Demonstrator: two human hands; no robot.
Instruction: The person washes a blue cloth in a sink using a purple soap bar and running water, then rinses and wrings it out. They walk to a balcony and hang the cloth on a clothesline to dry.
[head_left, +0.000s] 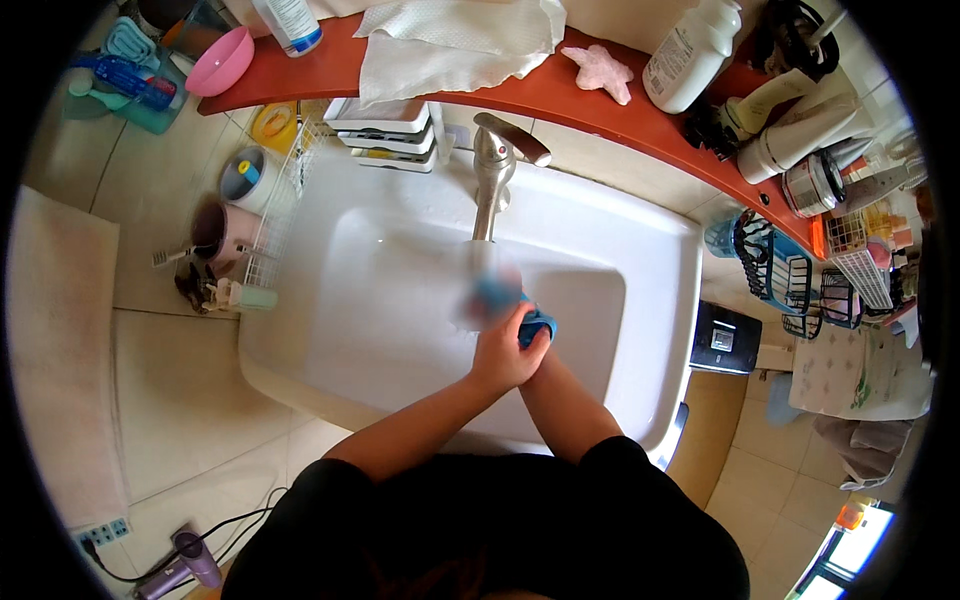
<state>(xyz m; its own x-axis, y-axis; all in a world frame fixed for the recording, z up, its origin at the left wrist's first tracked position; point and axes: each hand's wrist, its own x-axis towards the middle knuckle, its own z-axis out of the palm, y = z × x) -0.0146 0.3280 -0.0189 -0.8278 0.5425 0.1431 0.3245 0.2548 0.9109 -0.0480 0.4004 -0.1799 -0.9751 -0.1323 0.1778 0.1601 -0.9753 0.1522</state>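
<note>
My left hand (506, 352) is closed around a blue cloth (537, 330) over the white sink basin (375, 337). My right hand lies mostly behind the left one; its wrist crosses below, and a blurred patch covers part of the hands and cloth, so its fingers cannot be made out. Just above the hands is the spout of the brushed-metal faucet (491, 169), its lever pointing to the right. Both hands are close together, near the middle of the basin.
A red shelf (465, 94) behind the faucet bears white paper towels (465, 45), a pink star-shaped item (600, 71) and a white bottle (690, 60). White stacked trays (386, 127) stand behind the basin. Left of it, a wire rack (281, 202) adjoins cups; wire baskets (780, 270) hang right.
</note>
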